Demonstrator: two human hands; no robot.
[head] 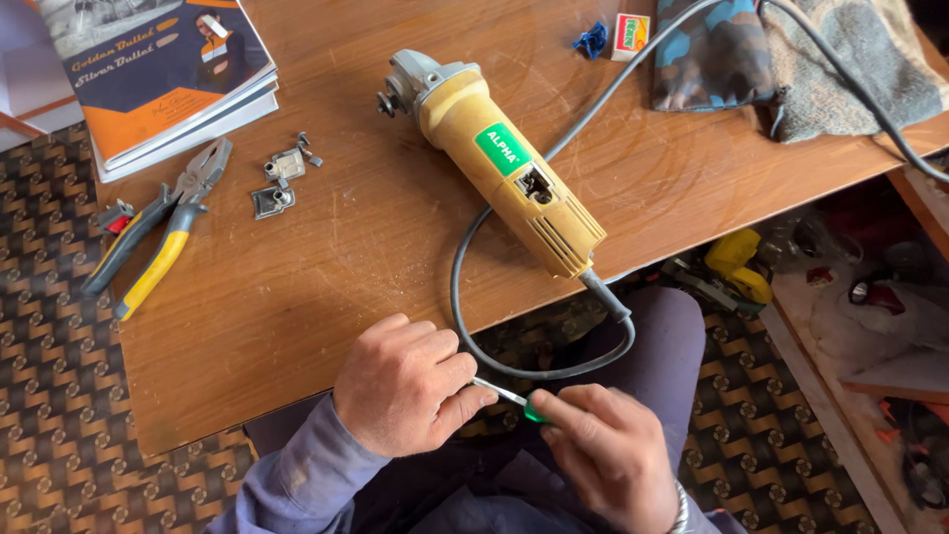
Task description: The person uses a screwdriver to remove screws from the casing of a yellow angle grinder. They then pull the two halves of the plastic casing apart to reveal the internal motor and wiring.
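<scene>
While working just off the near edge of the wooden table (297, 287), above the lap, pinching a small screwdriver (501, 394) at both ends. Left hand (400, 381) curling into a loose fist, thumb and forefinger closing on the bare metal shaft near the tip. Right hand (603, 450) gripping the green handle between thumb and fingertips; neither hand spread. Possibly trapping some tiny part at the tip inside the left fist, but hidden behind the knuckles, so not calling it. Lying well up the table and untouched: yellow angle grinder (494, 163), head pointing away, switch opening facing up, grey cord (457, 297) looping down off the edge and passing just beside the left knuckles. Sitting left of the grinder: loose metal pieces (282, 183), then pliers (163, 232) with yellow and dark handles, then a stack of magazines (163, 69) at the far corner. Judging the grip workable but exposed: doing this over the lap is risking anything small dropping onto the patterned floor, so recommending moving both hands over the tabletop. Also recommending keeping left fingertips off the very tip, bracing wrists on the table edge, turning from the handle side only, and nudging the cord loop clear of the blade.
</scene>
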